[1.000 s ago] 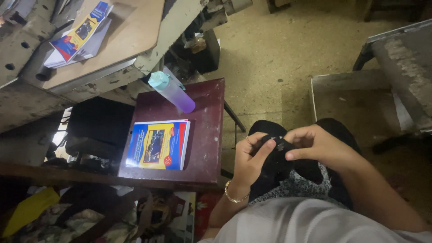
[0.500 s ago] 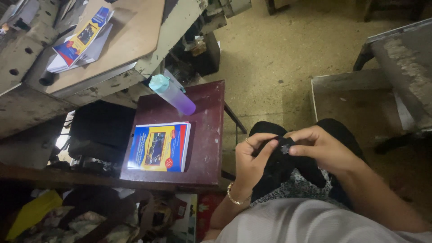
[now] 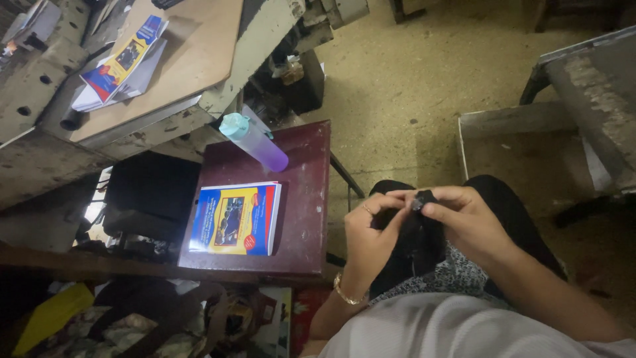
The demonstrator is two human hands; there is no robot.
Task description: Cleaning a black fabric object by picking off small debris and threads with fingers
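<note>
A: What's in hand?

B: Lower right of centre, both hands meet over the lap. The left hand (image 3: 368, 233) and right hand (image 3: 464, 215) pinch a small dark part (image 3: 419, 201) between narrowed fingertips, above a black cloth (image 3: 417, 245). It looks like fitting or fastening work; the next move likely calls for a steady pinch.

A: And counts?

B: One stool (image 3: 305, 219), centre. On it one book (image 3: 235, 219) and one bottle (image 3: 255, 141). Another booklet (image 3: 122, 59) lies upper left, on a bench (image 3: 192, 59).
</note>
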